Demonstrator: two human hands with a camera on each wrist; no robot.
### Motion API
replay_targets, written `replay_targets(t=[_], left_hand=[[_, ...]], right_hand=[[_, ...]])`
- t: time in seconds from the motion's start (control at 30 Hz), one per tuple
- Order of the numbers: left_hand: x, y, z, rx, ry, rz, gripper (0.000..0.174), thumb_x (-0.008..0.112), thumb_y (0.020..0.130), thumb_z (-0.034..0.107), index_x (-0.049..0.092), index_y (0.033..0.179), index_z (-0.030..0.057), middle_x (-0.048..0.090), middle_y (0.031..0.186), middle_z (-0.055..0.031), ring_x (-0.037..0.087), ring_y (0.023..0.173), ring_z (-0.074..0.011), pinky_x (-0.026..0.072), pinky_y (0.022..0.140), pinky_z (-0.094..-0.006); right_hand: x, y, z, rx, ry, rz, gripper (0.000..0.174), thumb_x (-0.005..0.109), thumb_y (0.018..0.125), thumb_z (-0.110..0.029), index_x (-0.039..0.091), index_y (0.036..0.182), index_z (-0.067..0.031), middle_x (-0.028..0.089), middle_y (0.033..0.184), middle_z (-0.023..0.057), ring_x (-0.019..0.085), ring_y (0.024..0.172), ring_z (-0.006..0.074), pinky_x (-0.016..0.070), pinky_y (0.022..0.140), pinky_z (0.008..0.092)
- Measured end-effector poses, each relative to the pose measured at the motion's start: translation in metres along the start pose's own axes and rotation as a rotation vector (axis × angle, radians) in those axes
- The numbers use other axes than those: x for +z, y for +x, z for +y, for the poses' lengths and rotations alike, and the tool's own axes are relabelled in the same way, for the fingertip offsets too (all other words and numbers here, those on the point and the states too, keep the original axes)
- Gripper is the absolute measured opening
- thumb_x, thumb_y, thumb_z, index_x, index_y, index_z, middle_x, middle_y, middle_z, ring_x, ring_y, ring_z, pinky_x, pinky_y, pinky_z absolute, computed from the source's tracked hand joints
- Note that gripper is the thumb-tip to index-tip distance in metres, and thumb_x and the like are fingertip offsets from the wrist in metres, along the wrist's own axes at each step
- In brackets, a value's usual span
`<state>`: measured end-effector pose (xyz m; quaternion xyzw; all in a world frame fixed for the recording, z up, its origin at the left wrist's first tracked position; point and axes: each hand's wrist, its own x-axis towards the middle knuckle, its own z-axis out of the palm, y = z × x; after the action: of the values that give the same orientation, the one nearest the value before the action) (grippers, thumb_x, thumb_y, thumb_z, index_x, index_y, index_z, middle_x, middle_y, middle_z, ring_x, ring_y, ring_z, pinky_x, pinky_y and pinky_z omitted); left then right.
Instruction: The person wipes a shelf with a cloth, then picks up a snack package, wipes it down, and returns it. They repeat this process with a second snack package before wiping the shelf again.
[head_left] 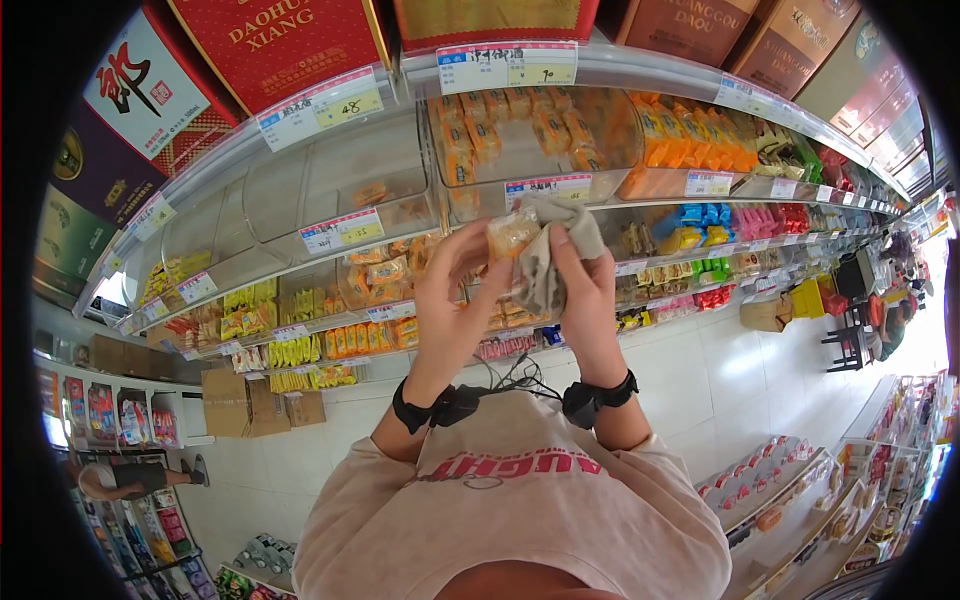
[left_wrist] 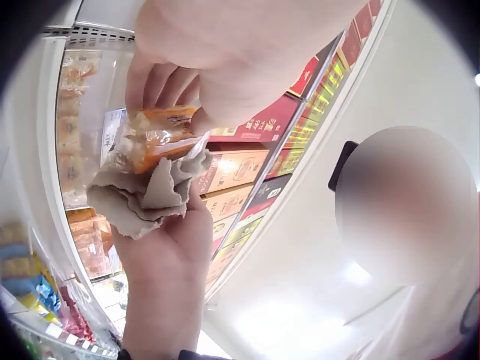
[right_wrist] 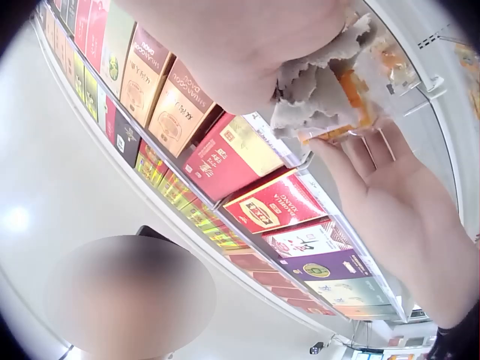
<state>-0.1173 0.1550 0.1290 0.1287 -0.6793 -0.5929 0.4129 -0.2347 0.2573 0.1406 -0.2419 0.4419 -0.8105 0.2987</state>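
A clear-wrapped packet with orange print (head_left: 513, 235) is pinched between the thumb and fingers of the left hand (head_left: 452, 300). The right hand (head_left: 590, 305) grips a crumpled grey cloth (head_left: 548, 265), which lies against the packet's side. In the left wrist view the cloth (left_wrist: 150, 196) touches the lower part of the packet (left_wrist: 161, 139). The right wrist view shows the packet (right_wrist: 358, 94) between both hands, partly covered by the cloth (right_wrist: 319, 94). Both hands are just in front of the shelf bins.
Clear bins (head_left: 540, 130) hold similar orange packets, and one bin at the left (head_left: 370, 192) has a few. Boxes (head_left: 280, 45) stand on the shelf above. Cardboard boxes (head_left: 245, 405) sit on the floor at left. Other people (head_left: 125, 480) are in the aisles.
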Motion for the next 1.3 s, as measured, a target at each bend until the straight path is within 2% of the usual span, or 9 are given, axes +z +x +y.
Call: replay_targets(t=[0.17,0.27,0.47,0.67,0.77,0.9,0.93,1.03,1.3], left_hand=[[-0.001,0.003,-0.001,-0.025,0.022,-0.018,0.044,0.064,0.095,-0.002,0.056,0.138,-0.0030,0.064,0.122,-0.0129,0.066,0.109,-0.0177,0.0539,0.094,-0.0314],[-0.001,0.005,-0.001,-0.022,0.033,-0.120,0.040,0.064,0.096,-0.002,0.058,0.136,-0.0037,0.062,0.120,-0.0112,0.065,0.108,-0.0164,0.0555,0.091,-0.0301],[0.009,0.002,-0.002,0.020,0.095,-0.115,0.039,0.070,0.092,0.000,0.061,0.130,-0.0034,0.061,0.114,-0.0088,0.066,0.100,-0.0163,0.0580,0.085,-0.0298],[0.009,0.001,-0.005,-0.101,-0.108,-0.076,0.033,0.070,0.094,0.003,0.059,0.125,-0.0026,0.062,0.111,-0.0064,0.064,0.101,-0.0131,0.0562,0.085,-0.0279],[0.004,0.003,-0.011,-0.116,-0.268,0.033,0.032,0.067,0.098,0.003,0.055,0.126,-0.0022,0.063,0.110,-0.0065,0.064,0.102,-0.0121,0.0546,0.084,-0.0268],[0.003,0.004,-0.006,-0.136,-0.363,0.086,0.033,0.064,0.100,0.004,0.051,0.129,-0.0027,0.065,0.112,-0.0092,0.063,0.104,-0.0122,0.0542,0.084,-0.0267],[0.004,0.005,-0.004,-0.140,-0.375,0.088,0.033,0.063,0.100,0.004,0.050,0.130,-0.0030,0.066,0.112,-0.0101,0.063,0.104,-0.0125,0.0546,0.084,-0.0270],[0.003,0.005,-0.002,-0.123,-0.354,0.106,0.033,0.064,0.100,0.005,0.051,0.129,-0.0033,0.068,0.113,-0.0115,0.065,0.103,-0.0131,0.0558,0.083,-0.0279],[0.002,0.005,-0.002,-0.120,-0.337,0.114,0.033,0.065,0.099,0.004,0.053,0.128,-0.0035,0.069,0.109,-0.0112,0.066,0.101,-0.0140,0.0570,0.081,-0.0284]], right_hand=[[0.004,0.004,-0.008,0.031,0.165,0.184,0.028,0.057,0.105,-0.020,0.062,0.126,-0.0007,0.069,0.106,0.0023,0.064,0.091,0.0066,0.0526,0.077,0.0231],[0.004,0.004,0.005,-0.078,-0.098,0.014,0.025,0.059,0.104,-0.016,0.064,0.122,0.0001,0.071,0.107,0.0043,0.065,0.090,0.0072,0.0538,0.075,0.0238],[-0.005,0.010,0.002,-0.050,-0.087,-0.004,0.019,0.061,0.103,-0.014,0.067,0.110,0.0020,0.075,0.106,0.0088,0.067,0.088,0.0089,0.0551,0.073,0.0253],[-0.006,0.018,-0.004,-0.023,0.228,0.004,0.026,0.056,0.106,-0.022,0.062,0.119,0.0005,0.072,0.114,0.0112,0.069,0.096,0.0155,0.0568,0.082,0.0301],[-0.009,0.017,-0.006,-0.034,0.216,0.072,0.032,0.053,0.107,-0.025,0.058,0.127,-0.0005,0.069,0.120,0.0115,0.068,0.101,0.0172,0.0566,0.085,0.0322],[-0.012,0.007,0.003,0.076,0.018,0.058,0.038,0.055,0.107,-0.027,0.055,0.135,-0.0013,0.065,0.123,0.0059,0.063,0.105,0.0123,0.0523,0.088,0.0283],[-0.010,0.007,0.009,0.048,-0.015,0.029,0.043,0.055,0.107,-0.029,0.054,0.139,-0.0004,0.062,0.128,0.0056,0.058,0.114,0.0113,0.0465,0.098,0.0272],[-0.007,0.003,0.004,0.054,-0.053,-0.059,0.045,0.055,0.107,-0.029,0.053,0.141,0.0005,0.060,0.134,0.0067,0.053,0.122,0.0120,0.0413,0.105,0.0275],[-0.010,0.002,0.007,0.015,-0.117,-0.012,0.046,0.053,0.108,-0.030,0.053,0.141,0.0014,0.059,0.136,0.0077,0.054,0.122,0.0134,0.0411,0.105,0.0279]])
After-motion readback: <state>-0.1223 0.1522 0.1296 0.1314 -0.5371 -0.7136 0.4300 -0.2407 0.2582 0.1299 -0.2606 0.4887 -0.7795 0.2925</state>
